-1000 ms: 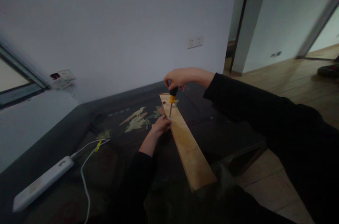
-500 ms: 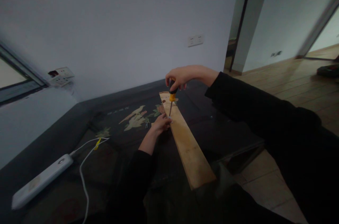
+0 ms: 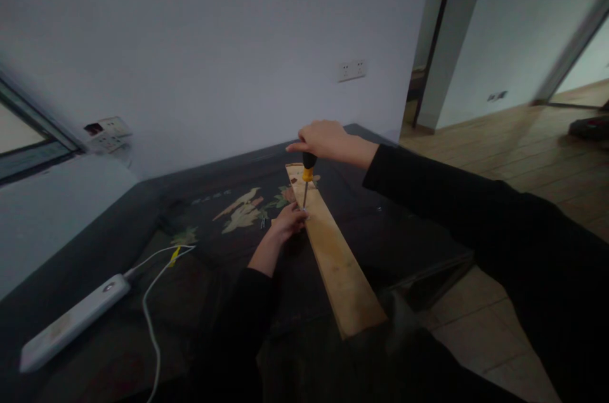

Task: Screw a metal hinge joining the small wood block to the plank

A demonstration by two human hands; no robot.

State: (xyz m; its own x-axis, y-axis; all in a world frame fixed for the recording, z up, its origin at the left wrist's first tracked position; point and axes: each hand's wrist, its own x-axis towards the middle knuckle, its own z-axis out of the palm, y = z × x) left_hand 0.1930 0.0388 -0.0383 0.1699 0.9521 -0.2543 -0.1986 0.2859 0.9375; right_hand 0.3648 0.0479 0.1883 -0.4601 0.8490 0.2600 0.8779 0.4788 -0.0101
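At far left a white power strip (image 3: 73,323) lies on the dark worktop (image 3: 404,241), its cord (image 3: 151,320) bearing a yellow tag (image 3: 175,255). Next comes an inlaid bird (image 3: 243,212). The left hand (image 3: 290,222) has its fingers at the board's left edge, by the screwdriver's tip; whether they pinch anything, I cannot tell. The screwdriver (image 3: 308,172) stands nearly upright over the board (image 3: 343,273), which lies on the worktop. The right hand (image 3: 323,138) curls over the handle's top, one digit jutting left.
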